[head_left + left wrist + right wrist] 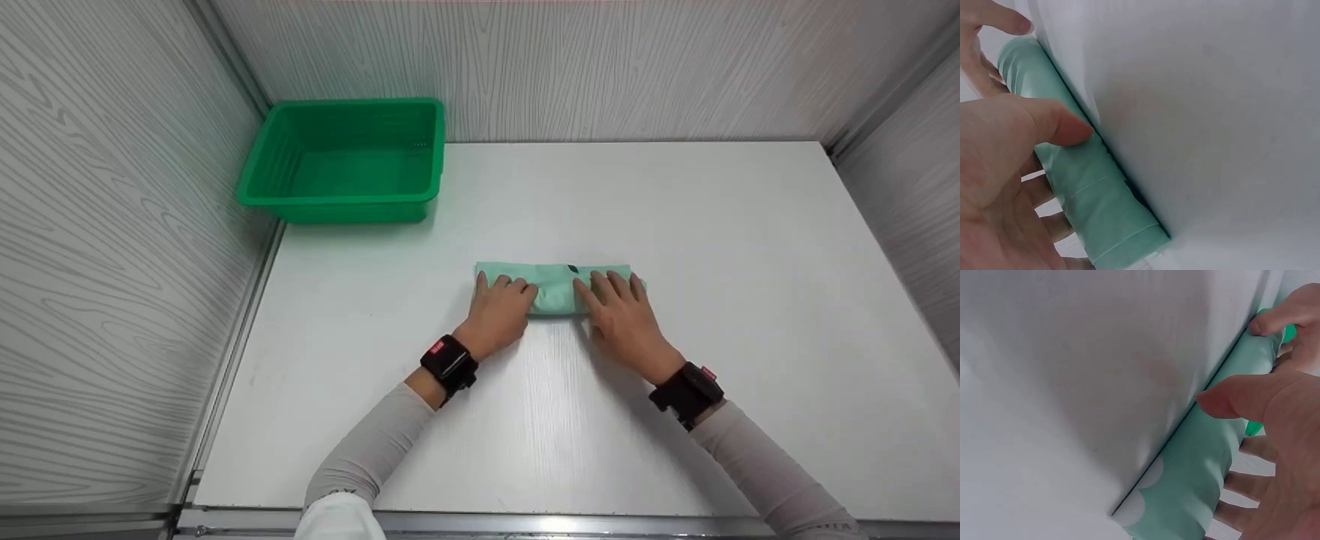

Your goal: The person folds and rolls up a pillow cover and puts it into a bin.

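A mint-green cloth (555, 292), folded into a long, thick strip, lies crosswise on the white table. One small dark leaf-shaped mark shows near its far edge, and stitched lines cross the cloth (1107, 194) in the left wrist view. White rounded shapes decorate one end of the cloth (1185, 461) in the right wrist view. My left hand (501, 315) grips the left part, thumb along the near side and fingers over the far side. On the right part my right hand (626, 326) holds it the same way, fingers spread. The palms partly hide the cloth from above.
A green plastic basket (341, 201) with nothing in it stands at the table's back left corner. Wood-grained panels (540, 67) enclose the back and both sides. A metal rail (555, 523) runs along the table's front edge.
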`<state>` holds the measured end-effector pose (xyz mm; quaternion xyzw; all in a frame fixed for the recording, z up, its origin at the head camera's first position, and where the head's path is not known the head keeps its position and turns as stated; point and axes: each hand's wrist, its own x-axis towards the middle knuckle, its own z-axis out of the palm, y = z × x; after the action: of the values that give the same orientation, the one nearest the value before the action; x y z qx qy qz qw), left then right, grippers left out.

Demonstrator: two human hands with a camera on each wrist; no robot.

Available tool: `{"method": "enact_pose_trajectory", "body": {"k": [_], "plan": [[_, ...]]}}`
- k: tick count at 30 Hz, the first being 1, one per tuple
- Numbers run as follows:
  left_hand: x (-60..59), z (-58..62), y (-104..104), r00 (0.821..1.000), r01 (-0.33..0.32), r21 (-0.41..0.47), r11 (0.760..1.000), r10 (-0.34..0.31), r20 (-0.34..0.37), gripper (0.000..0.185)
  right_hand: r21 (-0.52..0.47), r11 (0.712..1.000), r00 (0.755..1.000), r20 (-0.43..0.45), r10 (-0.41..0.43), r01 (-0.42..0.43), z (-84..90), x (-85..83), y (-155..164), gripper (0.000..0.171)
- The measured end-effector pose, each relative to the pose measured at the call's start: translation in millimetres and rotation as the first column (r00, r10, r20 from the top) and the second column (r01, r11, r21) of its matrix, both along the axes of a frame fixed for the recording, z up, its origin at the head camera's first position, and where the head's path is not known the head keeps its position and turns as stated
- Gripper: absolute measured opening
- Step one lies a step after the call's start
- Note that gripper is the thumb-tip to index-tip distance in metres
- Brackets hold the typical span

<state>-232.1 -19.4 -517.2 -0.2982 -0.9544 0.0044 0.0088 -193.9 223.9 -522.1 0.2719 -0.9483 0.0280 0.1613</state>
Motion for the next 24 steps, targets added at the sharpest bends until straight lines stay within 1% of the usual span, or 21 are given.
{"method": "enact_pose_trajectory", "body": {"k": [7, 10, 13, 17, 19, 22, 24], "plan": [[-5.2, 7.1, -6.1, 0.997, -0.003, 0.080, 0.997, -0.004, 0.080, 0.033, 0.027, 1.000, 1.000, 0.012, -0.003, 0.003, 3.2, -7.7, -0.2, 0.074], [-6.0, 8.9, -10.0, 0.993, 0.000, 0.123, 0.992, -0.015, 0.119, 0.032, 0.022, 1.000, 0.999, 0.033, -0.003, 0.002, 2.7, -9.2, -1.2, 0.068], [-6.4, 8.6, -14.5, 0.988, -0.002, 0.144, 0.990, -0.020, 0.152, 0.034, 0.017, 1.000, 0.998, 0.068, 0.009, -0.010, 0.8, -10.0, -2.4, 0.060], [-6.9, 7.6, -19.1, 0.985, -0.004, 0.148, 0.989, -0.022, 0.173, 0.037, 0.009, 0.999, 0.993, 0.112, 0.038, -0.040, -1.4, -10.7, -2.5, 0.054], [-7.0, 8.0, -20.1, 0.982, -0.001, 0.165, 0.986, -0.030, 0.185, 0.038, 0.008, 0.999, 0.991, 0.121, 0.048, -0.049, -1.0, -10.7, -1.3, 0.052], [-6.5, 8.1, -21.2, 0.978, -0.003, 0.193, 0.981, -0.037, 0.204, 0.041, -0.002, 0.998, 0.989, 0.138, 0.057, -0.058, 0.8, -11.4, 0.4, 0.052], [-5.8, 7.2, -22.6, 0.978, -0.008, 0.200, 0.980, -0.033, 0.206, 0.042, -0.027, 0.998, 0.985, 0.162, 0.066, -0.062, 2.6, -12.2, 1.0, 0.053]]}}
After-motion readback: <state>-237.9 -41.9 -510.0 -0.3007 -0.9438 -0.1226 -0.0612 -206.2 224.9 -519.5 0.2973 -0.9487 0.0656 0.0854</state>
